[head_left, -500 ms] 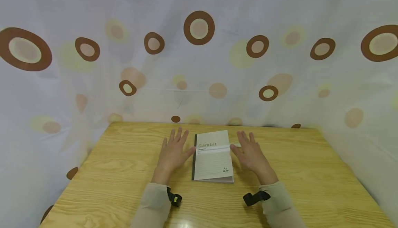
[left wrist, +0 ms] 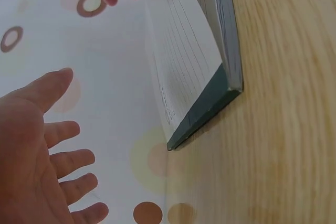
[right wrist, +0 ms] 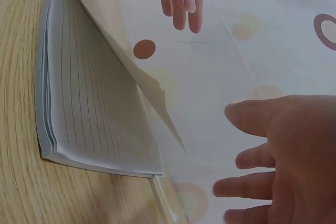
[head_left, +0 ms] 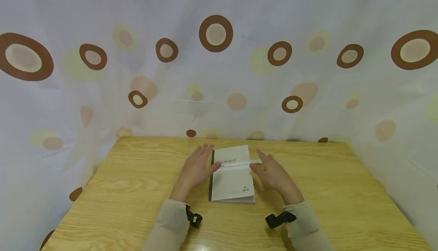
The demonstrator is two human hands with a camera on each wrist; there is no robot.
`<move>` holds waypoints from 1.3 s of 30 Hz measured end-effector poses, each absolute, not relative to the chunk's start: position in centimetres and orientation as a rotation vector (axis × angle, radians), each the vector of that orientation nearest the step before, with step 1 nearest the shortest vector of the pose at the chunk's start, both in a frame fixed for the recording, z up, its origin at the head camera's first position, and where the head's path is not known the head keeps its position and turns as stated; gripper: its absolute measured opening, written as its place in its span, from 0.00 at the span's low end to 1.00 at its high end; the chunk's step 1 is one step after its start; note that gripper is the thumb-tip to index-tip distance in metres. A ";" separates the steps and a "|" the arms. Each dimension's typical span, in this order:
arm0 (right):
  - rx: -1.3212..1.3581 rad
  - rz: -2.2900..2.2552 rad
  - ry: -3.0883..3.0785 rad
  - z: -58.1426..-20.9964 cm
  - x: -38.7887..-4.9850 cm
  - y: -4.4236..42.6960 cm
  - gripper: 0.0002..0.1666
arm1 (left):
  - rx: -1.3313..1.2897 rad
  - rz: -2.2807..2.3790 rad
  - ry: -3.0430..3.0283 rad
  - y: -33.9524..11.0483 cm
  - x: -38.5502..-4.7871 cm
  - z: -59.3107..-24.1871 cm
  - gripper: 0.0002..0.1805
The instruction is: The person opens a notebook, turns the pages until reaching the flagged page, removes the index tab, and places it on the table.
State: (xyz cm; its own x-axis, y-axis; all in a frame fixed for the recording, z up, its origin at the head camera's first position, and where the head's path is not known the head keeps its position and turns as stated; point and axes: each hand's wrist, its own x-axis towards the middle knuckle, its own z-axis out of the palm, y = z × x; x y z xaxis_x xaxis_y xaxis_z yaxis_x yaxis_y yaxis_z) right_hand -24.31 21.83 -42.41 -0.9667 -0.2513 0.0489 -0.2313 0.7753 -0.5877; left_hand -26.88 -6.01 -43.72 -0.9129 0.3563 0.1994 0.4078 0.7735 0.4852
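A notebook (head_left: 232, 182) with a pale cover lettered "Gambit" and a dark spine lies on the table. Its cover stands partly lifted on the right side, with ruled pages (right wrist: 89, 93) showing underneath in the right wrist view. My left hand (head_left: 195, 169) is at the spine side, fingers extended and thumb overlapping the cover in the head view. Opposite it, my right hand (head_left: 275, 174) has its thumb near the right edge. Both wrist views show the hands apart from the notebook, holding nothing. A narrow pale strip (right wrist: 166, 200) sticks out from the pages.
The wooden table (head_left: 137, 190) spreads out on all sides of the notebook. A pale curtain (head_left: 219, 76) with brown rings and spots hangs behind the table and along both sides. A black strap with a small device (head_left: 281, 218) sits on each wrist.
Both hands have turned and come slightly inward. The left thumb now overlaps the cover, hiding part of the lettering. The notebook keeps its place while the head view has shifted slightly.
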 end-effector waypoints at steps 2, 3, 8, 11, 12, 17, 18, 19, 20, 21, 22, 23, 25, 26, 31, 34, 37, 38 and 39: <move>-0.379 -0.966 2.914 -42.3 -24.2 21.8 0.42 | -0.633 -0.826 -2.865 -5.9 -26.9 -43.7 0.40; -0.374 -0.967 2.911 -42.3 -24.2 21.7 0.41 | -0.637 -0.831 -2.863 -5.8 -27.0 -43.7 0.40; -0.387 -0.974 2.917 -42.3 -24.2 21.6 0.39 | -0.633 -0.839 -2.845 -5.5 -27.3 -43.9 0.38; -0.391 -0.982 2.923 -42.3 -24.2 21.6 0.37 | -0.620 -0.831 -2.843 -5.3 -27.6 -44.2 0.37; -0.395 -0.981 2.924 -42.3 -24.2 21.7 0.37 | -0.616 -0.831 -2.845 -5.2 -27.7 -44.3 0.37; -0.402 -1.006 2.909 -42.4 -24.0 21.8 0.36 | -0.611 -0.896 -2.842 -4.6 -28.0 -44.3 0.35; -0.411 -1.010 2.908 -42.4 -24.0 21.8 0.36 | -0.610 -0.916 -2.841 -4.5 -28.0 -44.2 0.35; -0.413 -1.020 2.907 -42.3 -24.0 21.8 0.36 | -0.610 -0.936 -2.838 -4.4 -28.1 -44.2 0.35; -0.416 -1.028 2.907 -42.4 -24.0 21.8 0.36 | -0.609 -0.957 -2.834 -4.4 -28.1 -44.1 0.35; -0.415 -1.036 2.908 -42.4 -24.1 21.8 0.36 | -0.611 -0.979 -2.825 -4.3 -28.2 -44.1 0.35; -0.421 -1.041 2.913 -42.4 -24.2 21.8 0.36 | -0.610 -1.001 -2.821 -4.2 -28.3 -44.1 0.35; -0.422 -1.051 2.914 -42.4 -24.2 21.8 0.36 | -0.609 -1.022 -2.814 -4.1 -28.4 -44.1 0.34; -0.426 -1.065 2.919 -42.4 -24.4 21.8 0.36 | -0.607 -1.067 -2.803 -4.0 -28.6 -44.0 0.34; -0.423 -1.068 2.920 -42.4 -24.5 21.8 0.36 | -0.608 -1.082 -2.799 -3.9 -28.7 -44.0 0.34; -0.393 -1.090 2.935 -42.5 -24.5 21.8 0.34 | -0.620 -1.077 -2.807 -3.3 -29.1 -44.0 0.33; -0.367 -1.108 2.959 -42.5 -24.5 21.8 0.29 | -0.619 -1.070 -2.817 -3.0 -29.3 -43.9 0.33; -0.339 -1.135 2.971 -42.7 -24.5 21.8 0.24 | -0.612 -1.072 -2.830 -2.6 -29.4 -43.9 0.32; -0.325 -1.140 2.976 -42.7 -24.6 21.8 0.21 | -0.611 -1.078 -2.835 -2.5 -29.5 -43.8 0.32; -0.320 -1.142 2.977 -42.7 -24.6 21.7 0.19 | -0.609 -1.079 -2.841 -2.4 -29.5 -43.9 0.32</move>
State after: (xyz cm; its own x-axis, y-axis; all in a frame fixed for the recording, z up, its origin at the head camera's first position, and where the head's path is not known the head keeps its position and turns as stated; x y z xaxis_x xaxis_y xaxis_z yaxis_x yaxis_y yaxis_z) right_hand -24.57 21.73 -42.74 -0.9781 -0.1628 0.1300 -0.2080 0.7262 -0.6552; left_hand -29.54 -2.36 -43.87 -0.9219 0.3456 0.1752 0.3748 0.6806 0.6295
